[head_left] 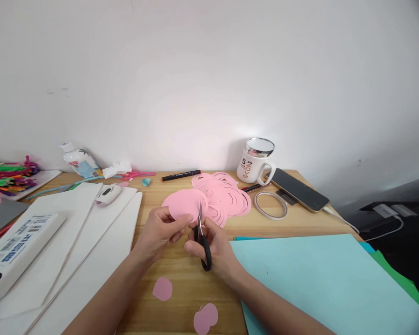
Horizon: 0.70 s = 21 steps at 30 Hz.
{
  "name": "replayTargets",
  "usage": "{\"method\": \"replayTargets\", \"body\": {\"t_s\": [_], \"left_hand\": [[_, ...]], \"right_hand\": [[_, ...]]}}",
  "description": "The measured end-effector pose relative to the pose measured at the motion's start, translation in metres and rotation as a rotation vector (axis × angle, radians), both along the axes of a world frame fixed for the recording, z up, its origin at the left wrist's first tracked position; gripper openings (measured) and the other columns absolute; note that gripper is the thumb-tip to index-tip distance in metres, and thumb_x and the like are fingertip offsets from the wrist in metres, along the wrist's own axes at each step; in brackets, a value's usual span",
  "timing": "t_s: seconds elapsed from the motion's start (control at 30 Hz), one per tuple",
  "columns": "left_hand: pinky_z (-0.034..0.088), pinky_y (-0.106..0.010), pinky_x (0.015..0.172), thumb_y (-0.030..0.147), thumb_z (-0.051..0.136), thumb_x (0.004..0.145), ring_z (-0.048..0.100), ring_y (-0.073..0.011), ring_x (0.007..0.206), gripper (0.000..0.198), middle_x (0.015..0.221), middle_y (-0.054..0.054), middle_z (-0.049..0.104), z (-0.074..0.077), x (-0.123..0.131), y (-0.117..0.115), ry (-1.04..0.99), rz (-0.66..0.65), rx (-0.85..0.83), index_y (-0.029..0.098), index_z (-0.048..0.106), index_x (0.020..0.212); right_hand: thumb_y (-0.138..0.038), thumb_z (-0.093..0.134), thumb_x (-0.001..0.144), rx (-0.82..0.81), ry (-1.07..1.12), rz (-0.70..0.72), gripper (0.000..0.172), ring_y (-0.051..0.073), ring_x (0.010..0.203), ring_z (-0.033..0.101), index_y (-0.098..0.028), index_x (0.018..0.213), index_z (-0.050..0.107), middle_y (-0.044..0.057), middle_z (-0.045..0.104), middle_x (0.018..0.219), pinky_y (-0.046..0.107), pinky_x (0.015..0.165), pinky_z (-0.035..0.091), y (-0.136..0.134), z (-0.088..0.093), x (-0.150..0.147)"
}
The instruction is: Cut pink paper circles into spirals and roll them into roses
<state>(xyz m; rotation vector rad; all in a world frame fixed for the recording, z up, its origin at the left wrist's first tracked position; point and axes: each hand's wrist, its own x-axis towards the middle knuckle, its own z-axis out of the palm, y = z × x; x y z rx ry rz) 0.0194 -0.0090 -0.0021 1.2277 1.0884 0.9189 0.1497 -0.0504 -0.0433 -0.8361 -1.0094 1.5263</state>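
Pinching the flat pink oval paper (181,204) by its near edge, the left hand (160,229) is holding it, in the head view, left of the black-handled metal scissors (207,252). The right hand (217,246) is gripping their handles, blades pointing away, crossing its long axis near the right end.

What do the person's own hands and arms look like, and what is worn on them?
The left hand and right hand wear no gloves; no rings, watches or bracelets show. The forearms are bare, without sleeves in view.
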Motion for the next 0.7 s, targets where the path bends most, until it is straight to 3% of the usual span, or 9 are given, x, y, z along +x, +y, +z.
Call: {"method": "replayTargets", "body": {"t_s": [0.3,0.7], "left_hand": [[0.018,-0.019,0.036,0.032,0.071,0.064,0.029,-0.0029,0.035,0.028,0.037,0.007,0.039,0.001,-0.001,0.000,0.030,-0.009,0.025,0.012,0.056,0.052],[0.019,-0.017,0.037,0.029,0.072,0.065,0.030,-0.0018,0.035,0.028,0.039,0.008,0.041,0.000,-0.003,0.002,-0.017,0.032,0.036,0.013,0.051,0.052]], "right_hand": [[-0.033,0.077,0.059,-0.010,0.010,0.026,0.040,0.007,0.048,0.032,-0.020,0.082,0.048,-0.008,0.045,0.055,0.019,0.043,0.025,0.002,-0.004,0.002],[-0.036,0.071,0.063,-0.044,-0.053,-0.008,0.031,0.007,0.037,0.042,-0.019,0.076,0.049,-0.009,0.048,0.045,0.019,0.038,0.032,0.003,-0.011,0.002]]}}
